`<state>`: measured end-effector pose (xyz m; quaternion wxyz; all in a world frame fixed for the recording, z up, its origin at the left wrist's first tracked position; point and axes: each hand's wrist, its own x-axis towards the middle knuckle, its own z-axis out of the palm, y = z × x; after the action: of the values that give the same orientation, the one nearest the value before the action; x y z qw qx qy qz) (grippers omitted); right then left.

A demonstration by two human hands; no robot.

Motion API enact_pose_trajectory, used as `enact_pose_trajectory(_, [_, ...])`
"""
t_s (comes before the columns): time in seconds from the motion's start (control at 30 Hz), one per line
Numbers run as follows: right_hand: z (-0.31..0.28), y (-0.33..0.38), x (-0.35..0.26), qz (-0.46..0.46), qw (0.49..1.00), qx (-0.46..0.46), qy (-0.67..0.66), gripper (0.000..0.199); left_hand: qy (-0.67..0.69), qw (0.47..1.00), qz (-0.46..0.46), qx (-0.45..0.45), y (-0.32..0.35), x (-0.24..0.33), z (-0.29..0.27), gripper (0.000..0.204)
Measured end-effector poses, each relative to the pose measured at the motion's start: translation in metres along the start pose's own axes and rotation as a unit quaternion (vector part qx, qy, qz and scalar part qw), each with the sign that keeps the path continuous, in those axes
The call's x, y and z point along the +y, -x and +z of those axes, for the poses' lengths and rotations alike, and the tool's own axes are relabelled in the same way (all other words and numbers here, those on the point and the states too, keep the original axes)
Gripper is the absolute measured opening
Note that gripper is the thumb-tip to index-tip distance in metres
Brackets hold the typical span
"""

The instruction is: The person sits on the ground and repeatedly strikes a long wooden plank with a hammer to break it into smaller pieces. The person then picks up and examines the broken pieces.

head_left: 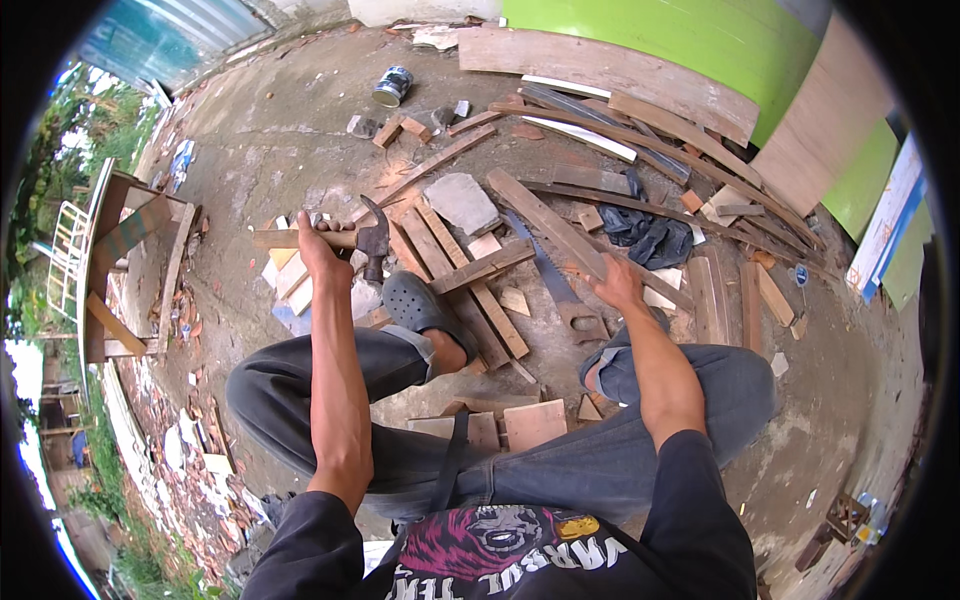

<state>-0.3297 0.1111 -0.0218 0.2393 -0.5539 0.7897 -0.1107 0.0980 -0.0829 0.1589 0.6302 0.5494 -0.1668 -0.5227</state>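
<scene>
Left hand [318, 243] fisted tight around the wooden handle of a claw hammer [374, 240], head pointing right and down, held just above the grey clog [415, 302] on the person's left foot. Right hand [615, 283] half open, fingers spread and pressed on a long plank [545, 222] lying diagonally on the concrete floor [270, 140]; not gripping anything I can make out. Handsaw [560, 290] lies between the two hands, blade running up-left, handle just beside the right hand. Short board offcuts [535, 422] sit between the knees. Dark cloth [650, 238] bunched right of the plank. Farther out: small round tin can [392, 86] with a blue and white label at top, standing well apart from the hands; stack of long boards [650, 120] against a green wall [700, 40]; white panel with blue edge [885, 220] leaning at right.
</scene>
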Motion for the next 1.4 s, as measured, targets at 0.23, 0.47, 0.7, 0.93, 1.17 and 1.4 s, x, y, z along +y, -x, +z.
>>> enact_pose_trajectory(0.23, [0.03,-0.044,-0.115,-0.049,0.995,0.022,-0.08,0.053,-0.041,0.997,0.058,0.023,0.038,0.049,-0.004,0.046])
enact_pose_trajectory(0.47, [0.018,-0.07,-0.196,-0.049,0.995,-0.037,-0.073,0.056,-0.046,0.994,0.092,0.033,0.031,0.082,-0.012,0.045])
enact_pose_trajectory(0.7, [0.013,-0.104,-0.168,-0.29,0.943,0.057,0.151,0.054,-0.131,0.991,0.031,0.009,0.008,0.078,-0.055,0.046])
enact_pose_trajectory(0.93, [0.035,-0.173,-0.165,-0.41,0.888,0.003,0.208,0.053,-0.159,0.986,-0.048,0.028,-0.02,0.08,-0.076,0.04])
enact_pose_trajectory(1.17, [0.116,-0.2,-0.181,-0.36,0.921,-0.128,0.071,0.049,-0.094,0.987,-0.084,0.102,-0.047,0.069,-0.062,0.035])
enact_pose_trajectory(1.4, [0.126,-0.191,-0.185,-0.281,0.932,-0.227,0.022,0.047,-0.08,0.984,-0.099,0.123,-0.043,0.073,-0.078,0.035])
